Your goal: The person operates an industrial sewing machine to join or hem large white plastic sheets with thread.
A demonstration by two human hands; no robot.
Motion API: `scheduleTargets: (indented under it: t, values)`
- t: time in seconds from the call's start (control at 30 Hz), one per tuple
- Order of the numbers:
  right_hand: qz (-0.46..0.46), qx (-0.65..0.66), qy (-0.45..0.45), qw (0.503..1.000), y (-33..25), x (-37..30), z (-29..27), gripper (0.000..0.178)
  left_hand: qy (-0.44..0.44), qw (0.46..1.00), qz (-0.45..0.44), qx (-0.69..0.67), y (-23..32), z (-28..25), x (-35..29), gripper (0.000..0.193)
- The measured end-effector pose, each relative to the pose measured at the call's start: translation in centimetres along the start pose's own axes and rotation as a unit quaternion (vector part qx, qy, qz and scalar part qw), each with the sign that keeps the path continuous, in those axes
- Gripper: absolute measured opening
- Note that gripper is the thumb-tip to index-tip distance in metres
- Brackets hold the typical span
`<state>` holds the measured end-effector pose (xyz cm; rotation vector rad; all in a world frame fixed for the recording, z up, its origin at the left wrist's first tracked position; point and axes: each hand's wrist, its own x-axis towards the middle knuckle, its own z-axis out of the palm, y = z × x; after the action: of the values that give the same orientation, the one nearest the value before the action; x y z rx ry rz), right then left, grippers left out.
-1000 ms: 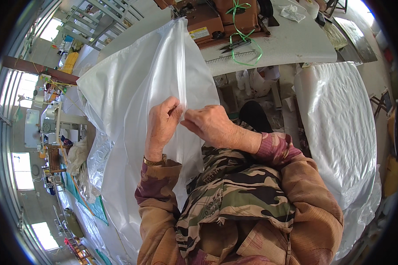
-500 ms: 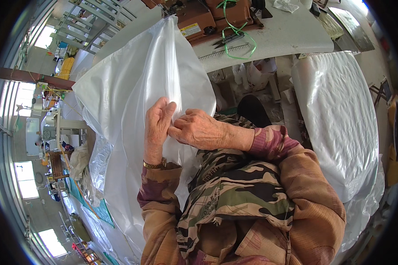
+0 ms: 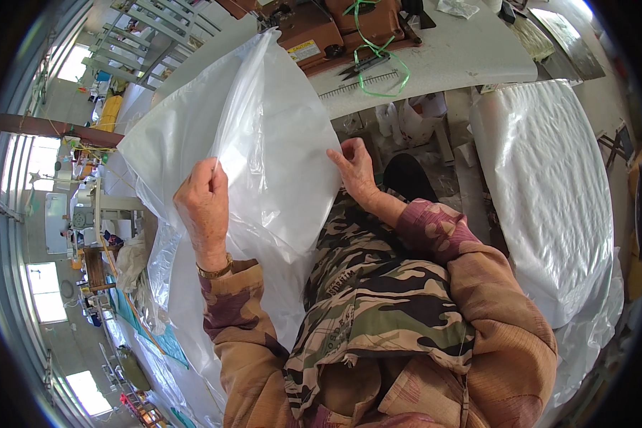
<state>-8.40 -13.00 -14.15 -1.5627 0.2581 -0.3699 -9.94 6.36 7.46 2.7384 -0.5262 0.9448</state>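
A large translucent white plastic sheet [image 3: 285,135] hangs from the sewing machine's left end down past my lap, with a folded strip running along its middle. My left hand [image 3: 204,203] is closed, pinching that folded strip between thumb and curled fingers. At the sheet's right edge is my right hand [image 3: 358,171], its thumb stretched toward the edge and its fingers half curled, with a gap between them. Whether the right thumb touches the sheet is hard to tell.
A brown sewing machine [image 3: 308,44] stands on the pale table [image 3: 464,57]. Dark thread snips [image 3: 364,65] and green twine [image 3: 404,80] lie before it. On my right is a stack of silvery white plastic sheeting [image 3: 549,192]. Plastic bags [image 3: 414,118] sit under the table.
My hands have parted from the middle of the sheet. The left moved left with the fold; the right let go and moved up and right to the edge. The sheet is spread wider.
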Motion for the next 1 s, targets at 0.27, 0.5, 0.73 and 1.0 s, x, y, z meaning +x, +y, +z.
scheduleTargets:
  t: [0.27,0.5,0.73,1.0]
  values:
    - [-0.166,0.056,-0.336,0.925,-8.2,-1.8,-4.2,0.027,-0.116,0.987,0.083,-0.075,4.3,1.7,-0.5,0.010]
    - [-0.240,-0.060,-0.389,0.887,-10.0,-2.4,-4.8,0.025,-0.234,0.951,-0.008,-0.203,5.3,4.5,-1.4,0.007]
    - [-0.338,-0.087,-0.401,0.847,-9.8,-2.4,-4.4,0.024,-0.219,0.945,-0.049,-0.237,5.9,4.5,-1.7,0.010]
    - [-0.480,-0.117,-0.432,0.754,-10.6,0.0,-4.3,0.021,-0.226,0.939,-0.108,-0.236,5.8,4.0,-2.0,0.017]
